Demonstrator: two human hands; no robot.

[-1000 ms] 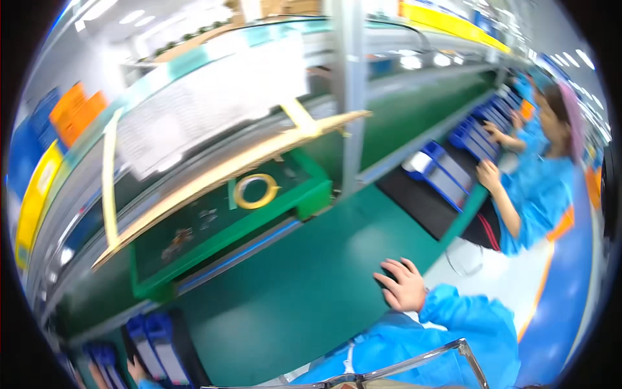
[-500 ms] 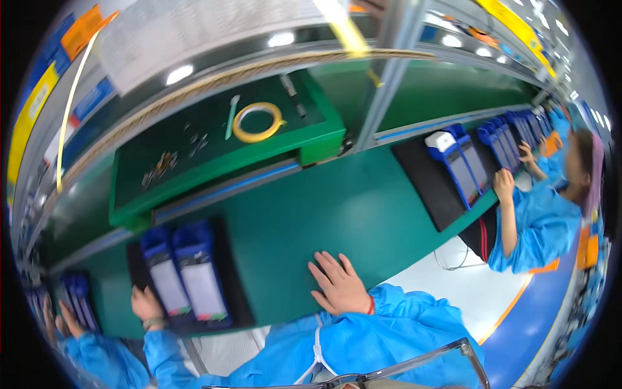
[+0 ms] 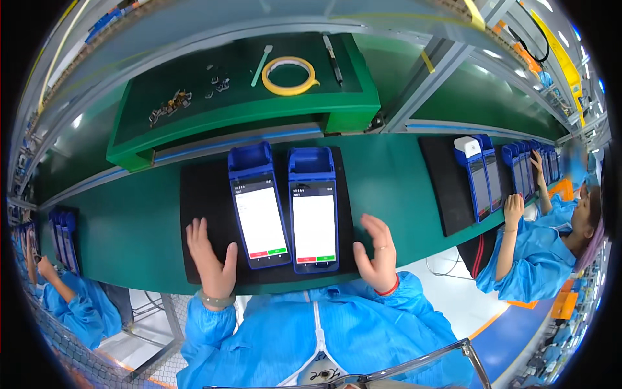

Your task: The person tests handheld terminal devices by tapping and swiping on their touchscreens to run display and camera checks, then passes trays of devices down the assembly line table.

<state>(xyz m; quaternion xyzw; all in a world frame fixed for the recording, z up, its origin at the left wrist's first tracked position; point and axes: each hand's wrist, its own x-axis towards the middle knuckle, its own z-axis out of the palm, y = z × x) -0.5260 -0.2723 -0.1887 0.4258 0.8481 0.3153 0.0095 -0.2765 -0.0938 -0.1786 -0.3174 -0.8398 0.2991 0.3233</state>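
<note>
Two blue handheld payment terminals with lit white screens lie side by side on a black mat in front of me. The left terminal is slightly tilted; the right terminal lies nearly straight. My left hand, with a bracelet at the wrist, is beside the left terminal, fingers and thumb apart, holding nothing. Right of the right terminal, past the mat's edge, my right hand is spread with nothing in it. A red band circles that wrist.
A green raised shelf holds a yellow tape roll, a pale green stick, a black pen-like tool and small metal parts. At right, a co-worker sits by more terminals; another co-worker is far left.
My view has turned left, bringing the mat and terminals to the middle. My left hand has come up beside the left terminal; my right hand has moved beside the right one.
</note>
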